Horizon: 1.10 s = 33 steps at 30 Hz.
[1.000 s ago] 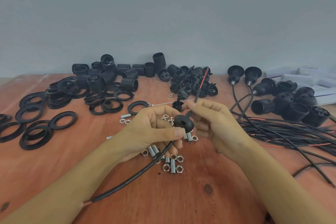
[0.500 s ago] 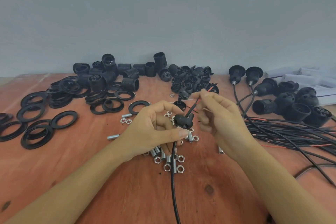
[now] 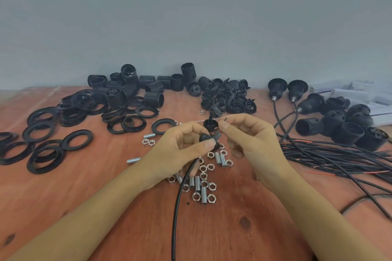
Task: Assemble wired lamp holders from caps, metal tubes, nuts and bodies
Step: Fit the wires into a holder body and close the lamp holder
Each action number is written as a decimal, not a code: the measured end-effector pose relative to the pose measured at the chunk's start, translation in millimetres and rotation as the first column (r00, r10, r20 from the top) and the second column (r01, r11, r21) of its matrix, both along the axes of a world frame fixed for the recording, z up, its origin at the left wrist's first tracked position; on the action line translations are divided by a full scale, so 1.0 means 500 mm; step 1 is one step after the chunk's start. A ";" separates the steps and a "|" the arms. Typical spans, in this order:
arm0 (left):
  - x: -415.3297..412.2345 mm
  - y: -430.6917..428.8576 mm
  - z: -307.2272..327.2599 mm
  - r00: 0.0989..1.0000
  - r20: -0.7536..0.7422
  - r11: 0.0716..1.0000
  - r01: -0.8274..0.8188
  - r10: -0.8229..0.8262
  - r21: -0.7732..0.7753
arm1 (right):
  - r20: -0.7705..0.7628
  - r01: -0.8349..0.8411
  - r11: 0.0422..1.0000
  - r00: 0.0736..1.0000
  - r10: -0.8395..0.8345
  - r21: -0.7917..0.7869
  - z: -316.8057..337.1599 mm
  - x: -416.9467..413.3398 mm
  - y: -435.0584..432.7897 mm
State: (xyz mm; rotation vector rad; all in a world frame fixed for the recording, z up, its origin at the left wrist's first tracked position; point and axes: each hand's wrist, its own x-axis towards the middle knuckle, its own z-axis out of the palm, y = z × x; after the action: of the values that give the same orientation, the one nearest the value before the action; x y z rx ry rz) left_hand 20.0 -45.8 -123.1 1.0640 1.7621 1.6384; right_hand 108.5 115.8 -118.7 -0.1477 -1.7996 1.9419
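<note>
A person's left hand (image 3: 180, 150) pinches a black cap (image 3: 206, 138) between thumb and fingers above a wooden desk (image 3: 84, 197), while the right hand (image 3: 252, 144) grips the thin wire ends (image 3: 218, 134) that emerge from the cap's top. A black cable (image 3: 177, 207) hangs from beneath the cap and runs toward the desk's near edge. Directly below the cap lies a scatter of nuts (image 3: 212, 198) and short metal tubes (image 3: 204, 195). Beyond the cap, against the grey wall (image 3: 191, 17), sit heaps of black bodies (image 3: 131, 89) and further caps (image 3: 229, 97); black rings (image 3: 77, 140) spread to the cap's left. To its right lie a bundle of cables (image 3: 339, 159) and finished lamp holders (image 3: 347, 127).
</note>
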 end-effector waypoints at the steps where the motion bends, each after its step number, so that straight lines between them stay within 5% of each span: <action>1: 0.002 0.000 0.003 1.000 0.000 1.000 0.000 0.000 -0.008 | -0.020 -0.014 1.000 1.000 0.014 0.023 -0.001 0.000 -0.003; 11: 0.002 0.000 0.006 0.995 -0.099 1.000 -0.031 0.030 -0.002 | -0.131 -0.031 0.999 0.991 0.036 0.041 0.000 0.001 -0.019; 15: 0.010 0.006 0.002 0.955 -0.269 0.992 -0.124 0.127 0.029 | -0.135 0.041 0.996 0.990 -0.030 0.082 0.001 0.003 -0.020; 19: 0.001 0.011 0.002 0.944 -0.225 0.971 -0.236 0.239 0.042 | -0.177 0.101 0.988 0.981 -0.079 0.117 0.002 0.003 -0.027; 25: 0.009 0.008 0.007 0.964 -0.223 0.990 -0.139 0.143 0.030 | -0.182 0.155 0.982 0.974 -0.134 0.108 0.003 0.004 -0.028; 33: -0.001 0.007 0.008 0.912 -0.228 0.937 -0.309 0.341 0.164 | -0.220 0.155 0.981 0.967 -0.128 0.113 0.007 0.009 -0.049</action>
State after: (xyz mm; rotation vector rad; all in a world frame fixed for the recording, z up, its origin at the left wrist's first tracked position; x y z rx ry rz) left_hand 19.3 -42.1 -119.2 1.1239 2.1223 1.9018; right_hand 113.0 91.2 -115.0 -0.0243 -1.7180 1.6696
